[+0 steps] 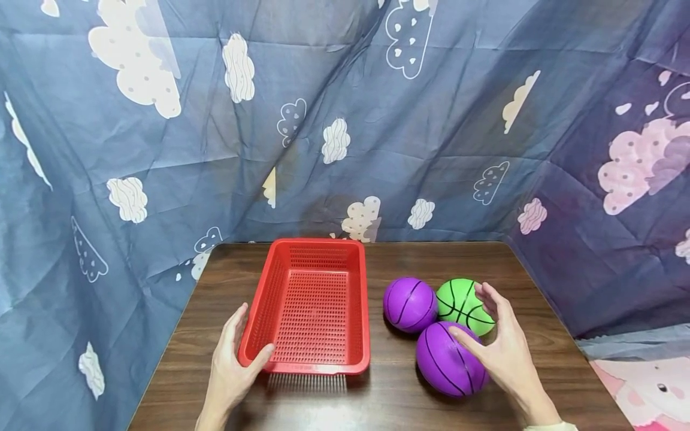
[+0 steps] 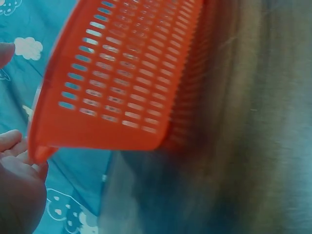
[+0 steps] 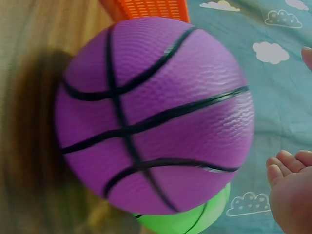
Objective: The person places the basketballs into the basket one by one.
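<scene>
A red perforated plastic basket [image 1: 315, 317] stands on the left half of the table, with nothing in it. My left hand [image 1: 233, 362] is at its near left corner, fingers along the left side and thumb by the front rim, spread apart. The left wrist view has the fingers [image 2: 10, 141] right at the corner of the rim. On the right, my right hand [image 1: 504, 344] hovers over a large purple basketball [image 1: 450, 362], thumb and fingers spread. Behind that ball sit a smaller purple ball [image 1: 409, 304] and a green ball [image 1: 462, 302], close together.
The brown wood-grain table [image 1: 396, 395] carries the basket and balls. Blue cloth [image 1: 302, 179] with cloud prints hangs behind the table and along its left side; a darker purple-blue stretch [image 1: 593, 251] runs down the right.
</scene>
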The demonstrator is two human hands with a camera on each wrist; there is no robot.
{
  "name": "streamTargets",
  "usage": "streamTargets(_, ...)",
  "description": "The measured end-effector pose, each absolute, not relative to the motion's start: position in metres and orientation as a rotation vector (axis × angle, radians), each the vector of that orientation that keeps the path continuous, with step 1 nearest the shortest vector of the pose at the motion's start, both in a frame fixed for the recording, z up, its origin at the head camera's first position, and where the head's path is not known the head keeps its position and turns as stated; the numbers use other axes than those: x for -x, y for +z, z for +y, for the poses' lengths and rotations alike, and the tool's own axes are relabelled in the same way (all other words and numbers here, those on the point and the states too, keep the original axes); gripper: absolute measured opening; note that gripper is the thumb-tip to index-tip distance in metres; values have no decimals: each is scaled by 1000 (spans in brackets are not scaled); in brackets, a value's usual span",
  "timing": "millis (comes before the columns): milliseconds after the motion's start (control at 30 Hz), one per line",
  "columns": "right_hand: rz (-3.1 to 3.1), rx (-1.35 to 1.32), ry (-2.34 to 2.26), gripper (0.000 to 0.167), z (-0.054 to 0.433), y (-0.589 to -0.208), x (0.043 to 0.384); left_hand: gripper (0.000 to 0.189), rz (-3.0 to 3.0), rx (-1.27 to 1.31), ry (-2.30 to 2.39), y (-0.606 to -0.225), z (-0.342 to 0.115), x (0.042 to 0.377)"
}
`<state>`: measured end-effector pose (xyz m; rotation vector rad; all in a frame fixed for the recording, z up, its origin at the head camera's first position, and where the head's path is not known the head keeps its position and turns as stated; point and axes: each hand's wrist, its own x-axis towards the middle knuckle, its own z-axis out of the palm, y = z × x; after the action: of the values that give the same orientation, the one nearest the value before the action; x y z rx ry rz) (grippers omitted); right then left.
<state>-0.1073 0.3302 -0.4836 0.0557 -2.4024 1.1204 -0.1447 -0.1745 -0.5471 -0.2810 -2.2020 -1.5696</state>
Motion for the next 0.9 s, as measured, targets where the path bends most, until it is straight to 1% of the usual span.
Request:
streamTargets(400,-2415,4,1201,110,335,-514,82,99,-2276,174,-1425,-576,-173,135)
streamTargets(700,-2469,139,1243,111,329,-537,72,96,-2308,25,-1450,-585,-168,133)
streamTargets(900,-2521,236,1207,115,327,-550,69,95,-2271,-10,-1548,-589,-165,131)
